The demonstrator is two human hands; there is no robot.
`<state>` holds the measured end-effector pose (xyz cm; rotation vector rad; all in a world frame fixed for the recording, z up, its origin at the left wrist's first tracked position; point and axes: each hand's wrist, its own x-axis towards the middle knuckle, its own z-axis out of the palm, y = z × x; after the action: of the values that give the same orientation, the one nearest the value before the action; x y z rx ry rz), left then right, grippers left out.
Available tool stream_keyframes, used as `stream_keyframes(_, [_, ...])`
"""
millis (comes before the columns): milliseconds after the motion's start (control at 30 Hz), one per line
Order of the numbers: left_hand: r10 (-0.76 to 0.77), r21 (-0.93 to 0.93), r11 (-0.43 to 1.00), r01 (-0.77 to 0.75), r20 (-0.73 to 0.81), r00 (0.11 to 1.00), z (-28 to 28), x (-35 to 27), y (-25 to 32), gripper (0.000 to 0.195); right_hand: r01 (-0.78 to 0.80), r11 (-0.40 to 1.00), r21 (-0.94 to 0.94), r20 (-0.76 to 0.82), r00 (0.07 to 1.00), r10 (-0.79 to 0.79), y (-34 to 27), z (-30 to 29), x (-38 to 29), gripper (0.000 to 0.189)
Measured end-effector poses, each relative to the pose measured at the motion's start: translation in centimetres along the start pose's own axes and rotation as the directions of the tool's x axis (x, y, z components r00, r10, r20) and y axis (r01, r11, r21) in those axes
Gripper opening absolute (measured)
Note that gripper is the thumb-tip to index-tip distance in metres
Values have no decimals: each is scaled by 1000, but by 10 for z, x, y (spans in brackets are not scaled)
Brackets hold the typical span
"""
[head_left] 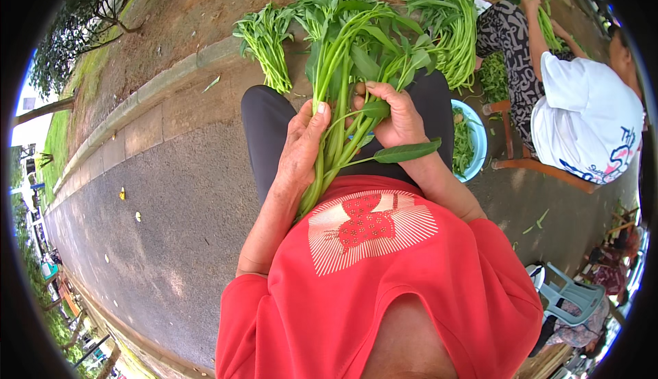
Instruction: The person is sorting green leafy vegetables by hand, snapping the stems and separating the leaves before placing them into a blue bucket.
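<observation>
A bunch of long-stemmed water spinach (pixel 336 127) lies upright across my lap, its leafy tops pointing away from me. My left hand (pixel 307 140) is closed around the thick stems, thumb on top. On the other side, my right hand (pixel 393 114) pinches several leafy stems between thumb and fingers; some of its fingers are hidden behind them. A single long leaf (pixel 407 152) sticks out over my right wrist. Beyond my knees, a smaller bundle of greens (pixel 270 50) rests on the ground at the left, and a large heap of greens (pixel 455 34) lies at the right.
A light blue basin (pixel 480 142) with loose leaves stands by my right knee. To the right, a person (pixel 581 101) in a white shirt sits on a wooden chair (pixel 550 171), holding greens. A concrete curb (pixel 180 73) runs along the left. Farther back is a plastic chair (pixel 576 297).
</observation>
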<state>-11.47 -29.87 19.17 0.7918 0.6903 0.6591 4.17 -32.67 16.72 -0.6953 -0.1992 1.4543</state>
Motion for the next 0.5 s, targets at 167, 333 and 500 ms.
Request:
stream_keyframes(167, [-8, 99, 995, 5, 31, 999, 3, -1, -2, 43, 117, 986, -119, 14, 993, -116, -4, 17, 0, 30])
stream_keyframes(333, [-33, 51, 998, 33, -9, 999, 5, -1, -1, 45, 170, 974, -151, 81, 984, -159, -6, 10, 6, 30])
stream_keyframes(500, [-62, -16, 998, 61, -88, 994, 1, 2, -4, 48, 108, 992, -65, 73, 992, -103, -3, 0, 7, 37])
